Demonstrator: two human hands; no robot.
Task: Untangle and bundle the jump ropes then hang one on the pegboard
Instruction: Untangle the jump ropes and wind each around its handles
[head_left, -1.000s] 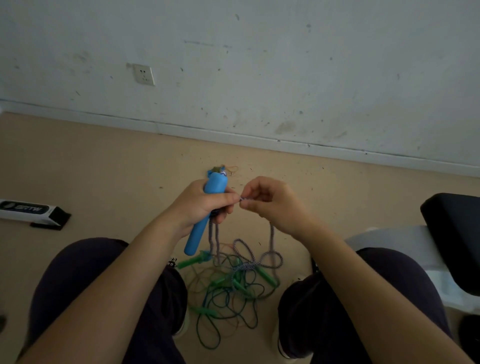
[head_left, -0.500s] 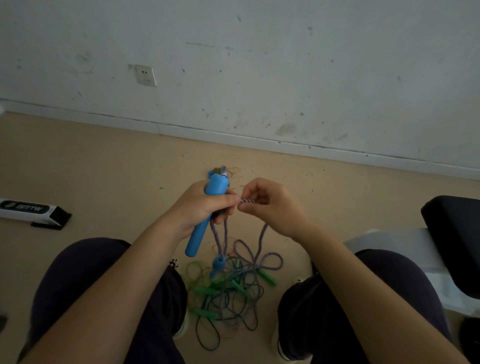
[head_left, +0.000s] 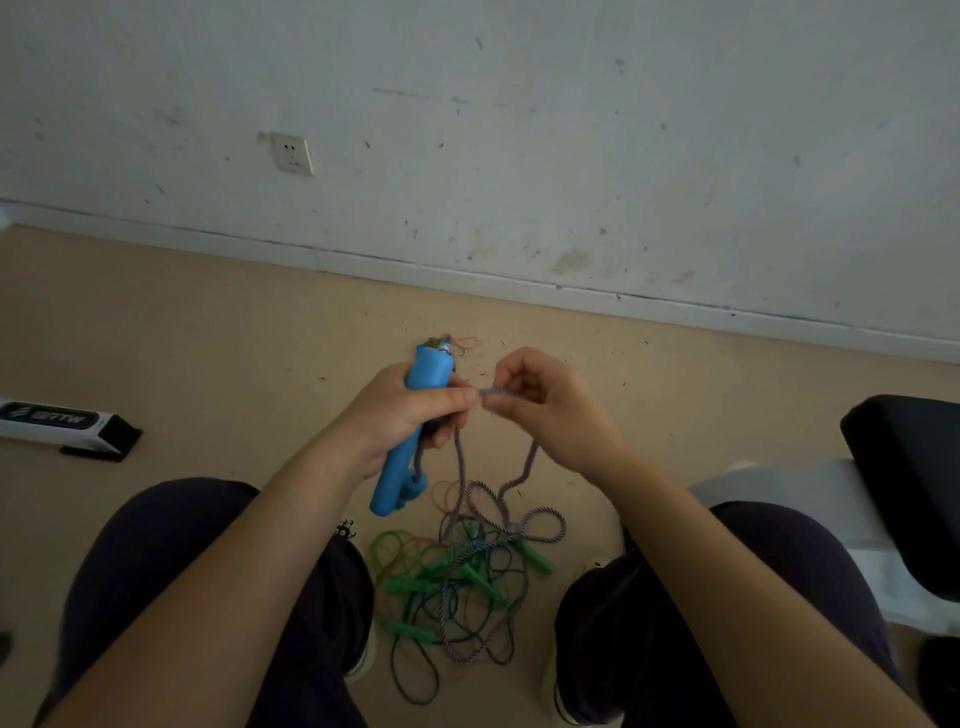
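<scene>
My left hand (head_left: 400, 410) grips a blue jump-rope handle (head_left: 410, 447) held upright, and a second blue handle (head_left: 413, 486) hangs against its lower end. My right hand (head_left: 545, 410) pinches the purple-and-white braided rope (head_left: 524, 467) close to my left thumb. Two strands of that rope drop from my hands to the floor. There they run into a tangled pile of green jump ropes (head_left: 457, 582) with green handles, lying between my feet. No pegboard is in view.
A white-and-black box (head_left: 62, 423) lies on the beige floor at the left. A black cushion on a white seat (head_left: 904, 483) stands at the right. The white wall with a socket (head_left: 292, 153) runs across the back. Orange rubber bands (head_left: 465, 343) lie beyond my hands.
The second blue handle has risen from the floor pile to hang just under the gripped handle. The braided rope has been drawn upward through my hands, which stay close together.
</scene>
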